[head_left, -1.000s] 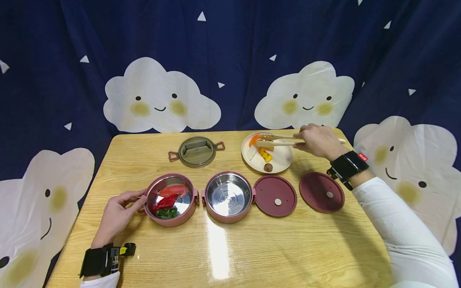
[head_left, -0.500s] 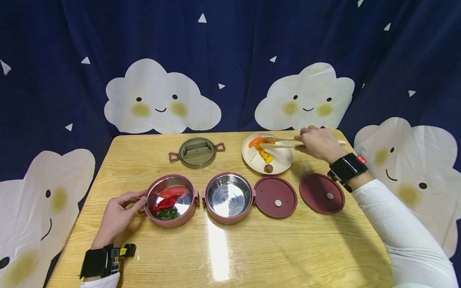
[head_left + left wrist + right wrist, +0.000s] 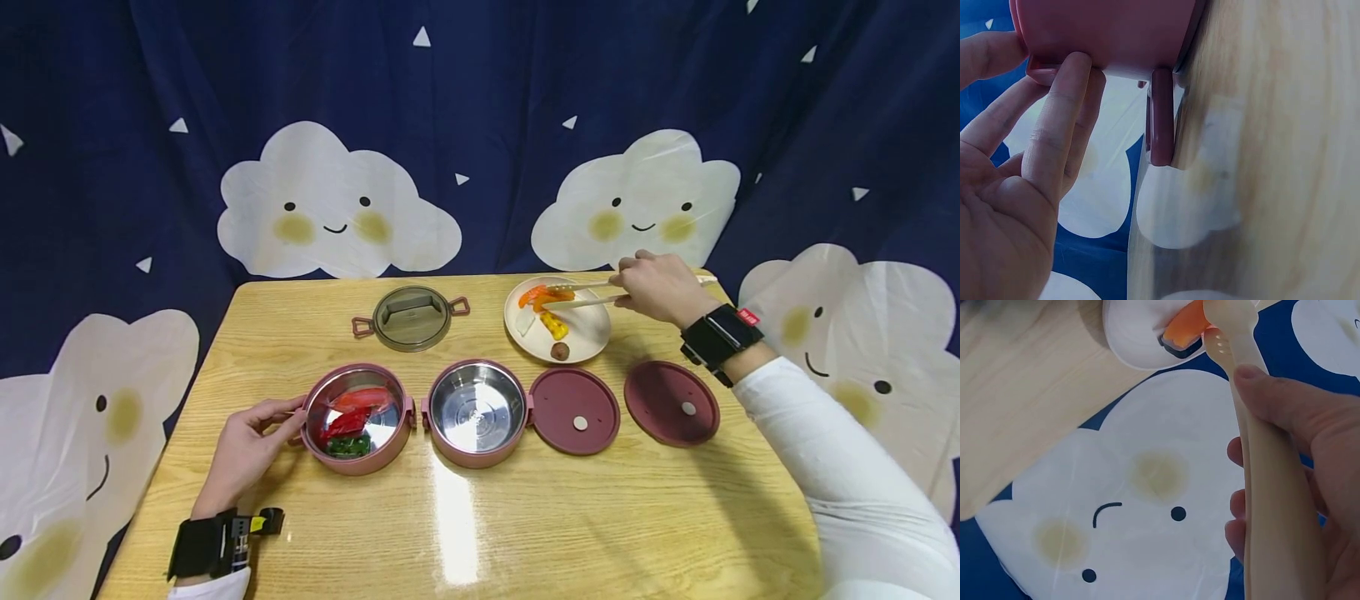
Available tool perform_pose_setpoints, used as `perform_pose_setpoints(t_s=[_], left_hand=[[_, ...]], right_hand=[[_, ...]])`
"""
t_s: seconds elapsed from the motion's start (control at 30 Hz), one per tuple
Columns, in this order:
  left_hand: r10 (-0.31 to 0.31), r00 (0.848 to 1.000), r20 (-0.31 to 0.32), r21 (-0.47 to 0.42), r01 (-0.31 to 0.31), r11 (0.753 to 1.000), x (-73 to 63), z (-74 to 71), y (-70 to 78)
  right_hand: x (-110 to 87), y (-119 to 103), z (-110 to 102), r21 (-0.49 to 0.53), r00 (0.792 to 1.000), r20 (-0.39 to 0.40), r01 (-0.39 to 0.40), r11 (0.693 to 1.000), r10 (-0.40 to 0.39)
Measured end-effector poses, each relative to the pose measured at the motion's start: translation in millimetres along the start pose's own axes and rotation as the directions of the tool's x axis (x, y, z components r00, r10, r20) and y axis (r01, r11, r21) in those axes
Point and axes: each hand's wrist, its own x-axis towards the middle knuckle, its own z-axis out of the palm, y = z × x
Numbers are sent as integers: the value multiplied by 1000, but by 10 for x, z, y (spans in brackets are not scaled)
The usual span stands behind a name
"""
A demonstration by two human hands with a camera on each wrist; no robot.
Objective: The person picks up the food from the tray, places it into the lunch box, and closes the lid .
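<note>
My right hand (image 3: 660,287) holds pale beige tongs (image 3: 1279,506). Their tips are at the orange food pieces (image 3: 535,295) on the cream plate (image 3: 592,337); whether they grip a piece cannot be told. In the right wrist view one orange piece (image 3: 1186,326) with a dark underside lies by the tips. A yellow corn-like piece (image 3: 553,325), a whitish piece (image 3: 525,322) and a round brown piece (image 3: 559,351) share the plate. With thumb and fingers, my left hand (image 3: 243,454) pinches the side handle (image 3: 1042,74) of the left pink pot (image 3: 360,462), which contains red and green pieces.
Right of that pot stands a second pink pot (image 3: 476,457) with bare steel inside. Two maroon round lids (image 3: 570,400) (image 3: 667,396) lie farther right. A see-through lid (image 3: 411,329) with two handles lies at the back. A dark blue curtain (image 3: 495,100) hangs behind the table (image 3: 525,525).
The tongs' tips have shifted slightly on the plate, and the orange pieces now lie closer together. My right hand has lifted a little. The left hand and pots stay put.
</note>
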Motion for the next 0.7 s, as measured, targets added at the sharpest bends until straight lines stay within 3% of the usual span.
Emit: perform_pose_setpoints(t_s=[0.27, 0.53, 0.7], left_hand=[[14, 1000, -8, 16, -14, 1000, -3, 13, -46], [6, 1000, -8, 12, -6, 1000, -7, 16, -30], [-4, 1000, -5, 12, 4, 1000, 0, 4, -6]], right_hand=[[102, -30, -61, -83, 998, 13, 60, 995, -59], [125, -59, -24, -125, 988, -73, 127, 984, -137], [105, -49, -1, -140, 986, -84, 131, 981, -144]])
